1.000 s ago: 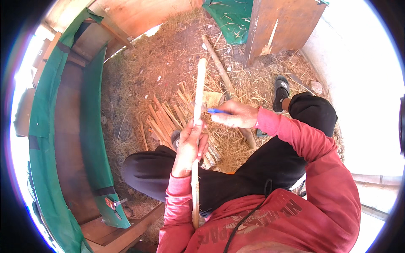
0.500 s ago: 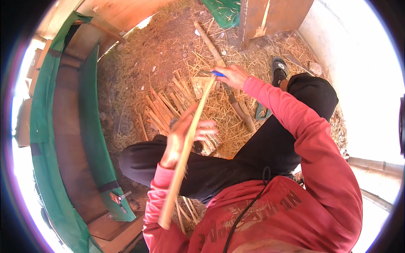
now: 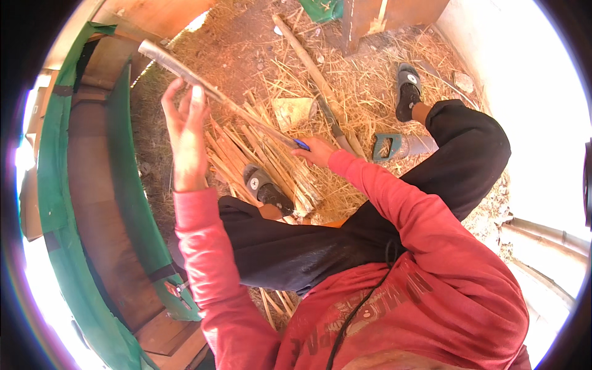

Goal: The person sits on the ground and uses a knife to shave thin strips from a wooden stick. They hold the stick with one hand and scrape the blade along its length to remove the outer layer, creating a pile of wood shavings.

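Head view: wooden strip (image 3: 222,97) slants from half past ten toward centre.
Right hand (image 3: 317,152): toward one o'clock, closed on the strip's end and blue handle (image 3: 301,144), seemingly bearing its weight.
Left hand (image 3: 190,132): spread at ten o'clock, perhaps steadying.

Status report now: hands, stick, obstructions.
Left hand open at the stick, contact unclear. Right hand gripping stick's end and blue object. Slat pile below; nothing visibly blocking.
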`<state>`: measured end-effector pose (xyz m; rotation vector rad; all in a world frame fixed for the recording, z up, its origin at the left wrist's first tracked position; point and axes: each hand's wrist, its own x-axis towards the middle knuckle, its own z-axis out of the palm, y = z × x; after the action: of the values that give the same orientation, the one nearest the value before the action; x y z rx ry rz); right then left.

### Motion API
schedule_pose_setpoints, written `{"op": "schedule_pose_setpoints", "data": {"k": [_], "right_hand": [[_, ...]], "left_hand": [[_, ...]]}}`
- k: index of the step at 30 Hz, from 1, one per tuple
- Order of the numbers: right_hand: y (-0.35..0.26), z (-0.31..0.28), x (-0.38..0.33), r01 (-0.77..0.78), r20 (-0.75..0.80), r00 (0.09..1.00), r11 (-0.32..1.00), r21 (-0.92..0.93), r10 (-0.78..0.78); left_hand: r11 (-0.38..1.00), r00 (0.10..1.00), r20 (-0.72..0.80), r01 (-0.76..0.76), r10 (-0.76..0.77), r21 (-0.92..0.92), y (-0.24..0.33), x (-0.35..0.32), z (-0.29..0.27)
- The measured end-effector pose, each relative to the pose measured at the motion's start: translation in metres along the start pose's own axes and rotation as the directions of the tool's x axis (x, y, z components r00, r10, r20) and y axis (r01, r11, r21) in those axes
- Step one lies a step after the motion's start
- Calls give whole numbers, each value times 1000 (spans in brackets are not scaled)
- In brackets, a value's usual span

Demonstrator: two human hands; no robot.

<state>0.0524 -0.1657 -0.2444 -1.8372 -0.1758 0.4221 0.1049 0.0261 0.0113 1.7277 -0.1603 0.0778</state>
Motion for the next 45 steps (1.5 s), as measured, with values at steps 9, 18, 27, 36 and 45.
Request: {"op": "schedule_pose_setpoints", "data": {"k": [9,18,27,36,45], "right_hand": [[71,33,-12,-133,-208,976,924,-359,59],[163,33,-21,-563,-625,780,428,-707,-8],[144,-23,-9,-612,-351,791,659,-438,501],[13,-6,-25,-163,-177,920,751,640,351],[46,37,-36,-580,-122,803,812,61,583]], "left_hand": [[980,969,174,155,-175,126,-14,68,-39],[999,976,218,-34,31,9,-89,111,-38],[984,969,236,31,-73,175,-113,114,-31],[956,951,255,102,-175,274,-109,111,-50],[915,963,230,39,-142,401,-103,93,-25]]}}
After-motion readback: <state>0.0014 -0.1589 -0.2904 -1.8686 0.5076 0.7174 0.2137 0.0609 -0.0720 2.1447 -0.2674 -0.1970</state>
